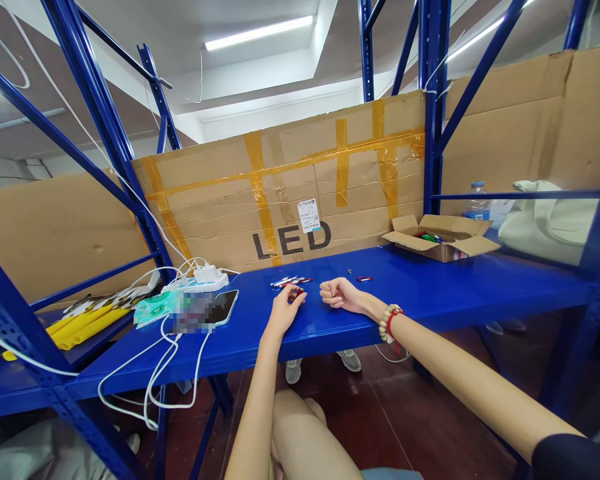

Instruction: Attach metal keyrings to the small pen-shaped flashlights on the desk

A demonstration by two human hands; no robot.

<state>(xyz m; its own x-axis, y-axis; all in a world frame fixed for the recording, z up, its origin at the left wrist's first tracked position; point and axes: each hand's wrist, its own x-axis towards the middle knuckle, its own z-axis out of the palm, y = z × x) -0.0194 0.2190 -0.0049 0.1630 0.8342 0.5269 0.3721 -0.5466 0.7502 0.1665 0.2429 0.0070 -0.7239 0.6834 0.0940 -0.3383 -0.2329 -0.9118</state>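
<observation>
A small red piece (297, 291) is pinched in the left hand (286, 308) on the blue shelf (430, 287), just below a row of small pens (290, 281). The right hand (339, 294) is clenched beside it; whether anything is held inside cannot be told. Sorting or assembly appears underway; a fine fingertip grip is called for next.

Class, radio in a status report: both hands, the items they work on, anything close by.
Left hand pinching a small red item. Right hand closed in a fist, contents hidden. Small pen-like pieces just beyond. Phone left, clear.
</observation>
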